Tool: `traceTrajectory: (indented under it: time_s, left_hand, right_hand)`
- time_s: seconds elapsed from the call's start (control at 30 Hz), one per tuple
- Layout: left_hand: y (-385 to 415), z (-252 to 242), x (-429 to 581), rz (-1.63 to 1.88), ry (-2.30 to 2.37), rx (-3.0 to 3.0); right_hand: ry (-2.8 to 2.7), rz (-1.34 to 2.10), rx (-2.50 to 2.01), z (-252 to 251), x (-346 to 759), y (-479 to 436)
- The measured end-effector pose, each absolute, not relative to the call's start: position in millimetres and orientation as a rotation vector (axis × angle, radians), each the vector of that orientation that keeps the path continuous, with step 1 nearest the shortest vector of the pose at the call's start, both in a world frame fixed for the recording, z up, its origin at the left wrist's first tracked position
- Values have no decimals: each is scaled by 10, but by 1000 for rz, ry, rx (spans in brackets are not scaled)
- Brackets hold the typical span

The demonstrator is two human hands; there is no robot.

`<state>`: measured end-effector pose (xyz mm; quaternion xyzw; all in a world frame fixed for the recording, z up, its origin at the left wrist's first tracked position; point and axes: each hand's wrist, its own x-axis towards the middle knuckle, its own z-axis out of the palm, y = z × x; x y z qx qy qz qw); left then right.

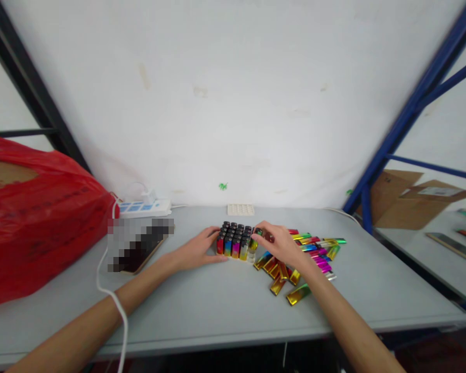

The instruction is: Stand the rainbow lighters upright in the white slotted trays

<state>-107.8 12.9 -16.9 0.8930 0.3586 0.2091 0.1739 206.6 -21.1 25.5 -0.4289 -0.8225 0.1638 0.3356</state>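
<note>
Rows of upright cigarette lighters (236, 248) with black tops and shiny coloured bodies stand close together in a pale, see-through tray (251, 257) on the table. My left hand (200, 249) is around the tray's left end, thumb low at the front and fingers behind. At the right end, the fingers of my right hand (277, 241) pinch a yellow-green lighter (253, 243), held upright over the last row. Beneath and right of that hand lies a loose pile of shiny lighters (283, 270) in gold, blue, magenta, green and red; my wrist hides part of it.
An off-white gridded tray (241, 210) lies against the wall. To the left are a phone (145, 254), a power strip (143, 208), a red plastic bag (50, 223) and a white cable (118, 311) crossing my left forearm. Cardboard boxes (404, 202) stand beyond the blue frame (396, 124).
</note>
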Motion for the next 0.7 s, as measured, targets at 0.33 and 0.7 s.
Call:
traceTrajectory:
  time_s: [0.33,0.7]
  left_hand:
    - [131,-168,-1074,565,1031,2535]
    - [137,-157,-1073,586,1040,2499]
  right_hand:
    - [-2265,421,-1106,232,2073,-201]
    - [-2181,-28,-1307,-36,2760,203]
